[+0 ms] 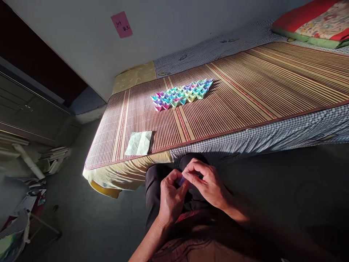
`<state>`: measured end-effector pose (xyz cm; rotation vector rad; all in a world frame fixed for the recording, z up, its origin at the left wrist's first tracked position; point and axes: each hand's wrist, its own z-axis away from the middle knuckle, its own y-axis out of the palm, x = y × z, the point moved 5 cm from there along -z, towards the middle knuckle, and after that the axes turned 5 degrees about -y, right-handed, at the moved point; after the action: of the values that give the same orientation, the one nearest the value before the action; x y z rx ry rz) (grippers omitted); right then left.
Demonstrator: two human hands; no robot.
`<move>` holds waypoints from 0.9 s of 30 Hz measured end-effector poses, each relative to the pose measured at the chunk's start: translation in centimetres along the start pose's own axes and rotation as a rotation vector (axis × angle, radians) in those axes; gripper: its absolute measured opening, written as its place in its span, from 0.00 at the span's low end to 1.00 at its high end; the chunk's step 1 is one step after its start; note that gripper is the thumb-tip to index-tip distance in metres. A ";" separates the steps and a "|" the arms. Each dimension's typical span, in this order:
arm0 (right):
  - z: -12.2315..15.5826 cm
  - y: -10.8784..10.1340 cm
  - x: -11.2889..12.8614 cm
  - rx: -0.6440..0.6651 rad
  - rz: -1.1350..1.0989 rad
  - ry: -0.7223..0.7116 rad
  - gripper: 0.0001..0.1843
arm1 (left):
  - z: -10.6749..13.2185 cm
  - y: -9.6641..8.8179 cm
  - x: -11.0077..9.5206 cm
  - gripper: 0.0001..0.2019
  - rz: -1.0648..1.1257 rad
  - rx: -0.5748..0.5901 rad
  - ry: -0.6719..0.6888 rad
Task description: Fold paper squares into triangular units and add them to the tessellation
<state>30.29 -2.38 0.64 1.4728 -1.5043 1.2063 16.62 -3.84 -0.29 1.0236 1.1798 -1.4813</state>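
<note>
My left hand (171,196) and my right hand (205,182) meet over my lap, just below the bed's edge. Both pinch a small purple piece of paper (182,179) between thumbs and fingertips. Most of that paper is hidden by the fingers. On the bamboo mat (245,94) farther away lie several small folded paper shapes (182,94) in pink, teal, purple and yellow, packed in tidy rows. A creased pale green paper sheet (139,143) lies flat near the mat's front left edge.
The mat covers a bed with a checked sheet (272,134) and a yellow cloth (128,174) at its corner. A red and floral pillow (316,22) lies at the far right. A pink note (121,24) sticks on the wall. Papers and clutter (29,171) lie on the floor at left.
</note>
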 end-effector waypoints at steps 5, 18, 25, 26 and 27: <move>-0.1 -0.3 -1.1 0.024 -0.071 0.213 0.13 | 0.1 0.5 0.2 0.16 0.027 0.128 -0.048; -0.3 -0.3 -2.6 0.064 -0.129 0.246 0.12 | -0.4 0.5 1.4 0.18 0.193 0.095 -0.149; -0.2 -0.5 -3.6 -0.012 -0.343 0.420 0.11 | 0.2 -0.4 0.1 0.11 0.197 0.161 -0.041; -0.2 -0.5 -3.6 -0.018 -0.351 0.418 0.11 | 0.3 -0.3 0.0 0.12 0.193 0.207 -0.042; -0.3 -0.4 -3.7 -0.022 -0.354 0.413 0.11 | 0.4 -0.2 -0.1 0.13 0.203 0.247 -0.049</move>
<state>31.09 -0.88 -2.63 1.3063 -0.9344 1.1799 16.39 -4.17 -0.11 1.2281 0.8443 -1.5044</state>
